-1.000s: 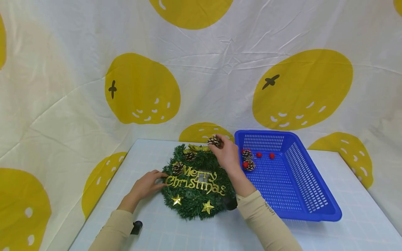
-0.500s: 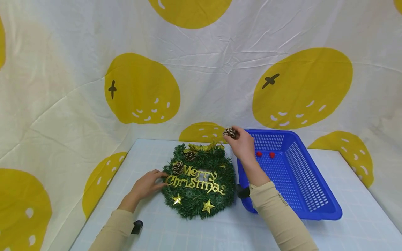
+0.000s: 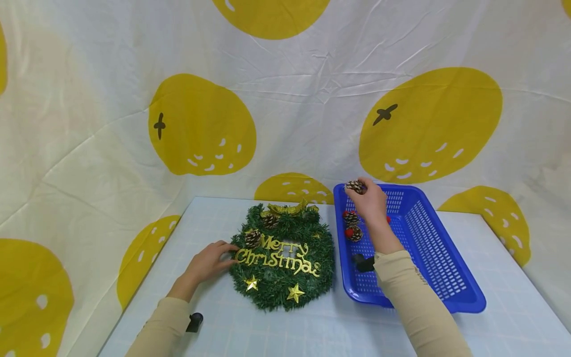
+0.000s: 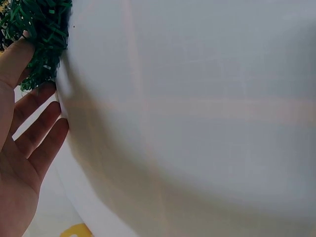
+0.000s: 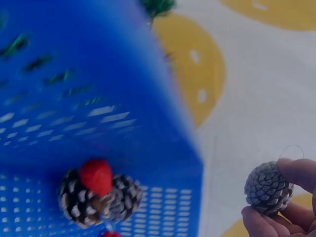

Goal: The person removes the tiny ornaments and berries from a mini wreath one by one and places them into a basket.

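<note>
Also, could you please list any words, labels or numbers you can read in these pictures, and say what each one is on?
"Merry Christmas": gold cut-out lettering across the front of the green wreath.
Small dark marking on the right sleeve: too small to read.
No other readable text appears in the wrist views.

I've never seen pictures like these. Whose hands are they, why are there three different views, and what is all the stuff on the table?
No machine here: a person works with two bare hands and wears three cameras. The wide picture comes from a camera on the head, looking down at the table. The other two come from cameras on the wrists, so they look close and odd.

On the table lies a green wreath with gold "Merry Christmas" lettering, stars and pine cones. Beside it stands a blue basket holding pine cones with red berries.

The left hand rests against the wreath's edge with straight fingers. The right hand pinches a small pine cone above the basket's far corner; the right wrist view shows it close up.
</note>
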{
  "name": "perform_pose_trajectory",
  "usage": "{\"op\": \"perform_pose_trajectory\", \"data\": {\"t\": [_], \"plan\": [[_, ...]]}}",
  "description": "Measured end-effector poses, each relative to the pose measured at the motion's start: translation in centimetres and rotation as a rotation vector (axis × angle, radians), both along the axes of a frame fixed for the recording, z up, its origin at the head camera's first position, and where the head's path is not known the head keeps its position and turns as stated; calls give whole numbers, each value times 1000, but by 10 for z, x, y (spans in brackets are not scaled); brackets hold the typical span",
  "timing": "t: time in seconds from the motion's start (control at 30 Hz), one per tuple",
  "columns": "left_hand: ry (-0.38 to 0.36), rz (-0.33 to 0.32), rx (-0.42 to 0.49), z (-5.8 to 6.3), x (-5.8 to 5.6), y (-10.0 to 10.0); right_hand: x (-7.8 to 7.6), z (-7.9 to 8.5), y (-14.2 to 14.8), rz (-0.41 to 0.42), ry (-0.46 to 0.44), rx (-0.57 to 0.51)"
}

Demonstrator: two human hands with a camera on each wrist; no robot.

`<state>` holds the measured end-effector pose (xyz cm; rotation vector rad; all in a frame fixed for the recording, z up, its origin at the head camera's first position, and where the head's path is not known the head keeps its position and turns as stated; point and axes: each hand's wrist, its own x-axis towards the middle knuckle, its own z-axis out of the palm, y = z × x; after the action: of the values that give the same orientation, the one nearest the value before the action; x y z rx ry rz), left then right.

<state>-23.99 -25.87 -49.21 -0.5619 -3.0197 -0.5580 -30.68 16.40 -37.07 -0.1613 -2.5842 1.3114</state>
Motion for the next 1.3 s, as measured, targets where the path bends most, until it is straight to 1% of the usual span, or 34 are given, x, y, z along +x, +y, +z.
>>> {"op": "perform_pose_trajectory", "data": {"t": [0.27,0.4,0.57,0.83,1.1,1.3], "plan": [[-2,0,-1,0,-1,-1,-11,-16,13,-24,-45,95],[-4,0,-1,-1,-1,0,-14,-26,19,-25,-96,98],[-11,4,-3,-2,-2,-1,-20,-34,25,-24,-133,98],[1,-4,-16,-1,-1,-1,-23,-38,28,10,-179,182],[3,-7,-23,0,-1,0,-23,-41,28,50,-194,196],[4,-8,-27,0,-1,0,-22,-41,28,66,-230,191]]}}
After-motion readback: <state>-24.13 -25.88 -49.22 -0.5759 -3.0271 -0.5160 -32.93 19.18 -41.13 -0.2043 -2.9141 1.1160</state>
